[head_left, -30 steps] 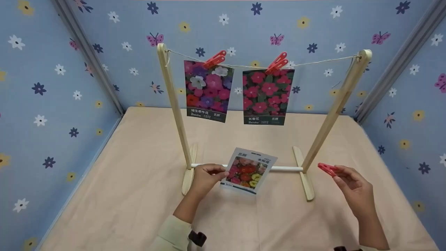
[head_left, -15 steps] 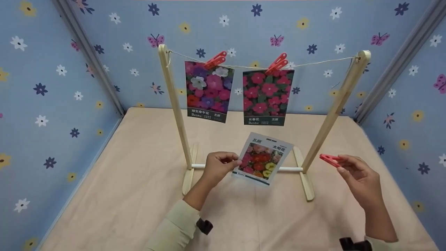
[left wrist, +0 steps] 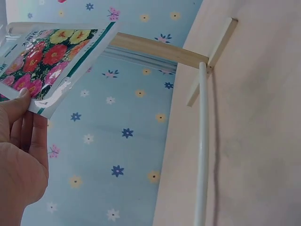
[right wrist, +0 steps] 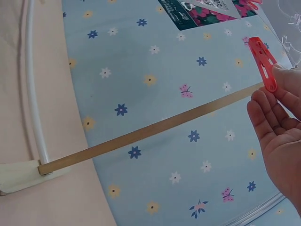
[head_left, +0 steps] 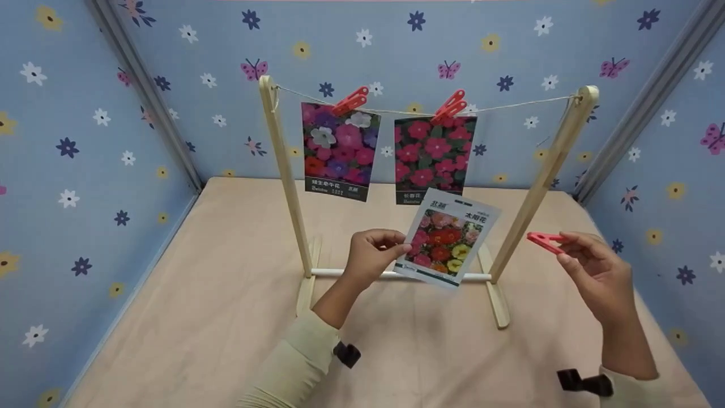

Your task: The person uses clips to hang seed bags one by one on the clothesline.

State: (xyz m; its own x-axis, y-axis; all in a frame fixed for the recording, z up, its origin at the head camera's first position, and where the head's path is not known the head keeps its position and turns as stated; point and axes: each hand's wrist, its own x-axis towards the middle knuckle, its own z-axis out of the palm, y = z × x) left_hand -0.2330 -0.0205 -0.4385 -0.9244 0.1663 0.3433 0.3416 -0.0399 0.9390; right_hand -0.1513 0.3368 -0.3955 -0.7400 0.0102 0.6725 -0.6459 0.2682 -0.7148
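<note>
My left hand (head_left: 374,258) pinches the left edge of a white flower seed packet (head_left: 444,238), which tilts to the right in front of the stand. In the left wrist view the thumb lies on the face of the packet (left wrist: 47,61). Off to the right, my right hand (head_left: 600,277) holds a red clothespin (head_left: 546,241) by its handle end between thumb and fingers. The right wrist view shows that clothespin (right wrist: 263,63) too. Behind, a string (head_left: 515,105) carries two more packets, one purple and pink (head_left: 340,150), one with red flowers (head_left: 433,150), the latter's lower edge partly covered.
Two red clothespins (head_left: 351,101) grip the hung packets on the string. Wooden posts (head_left: 286,187) stand at both sides, joined low down by a white rod (head_left: 334,272). A pale cloth-covered table (head_left: 226,317) meets blue flowered walls (head_left: 221,136).
My left hand has lifted the packet up and to the right, so it now overlaps the right hung packet. My right hand has risen slightly with the clothespin.
</note>
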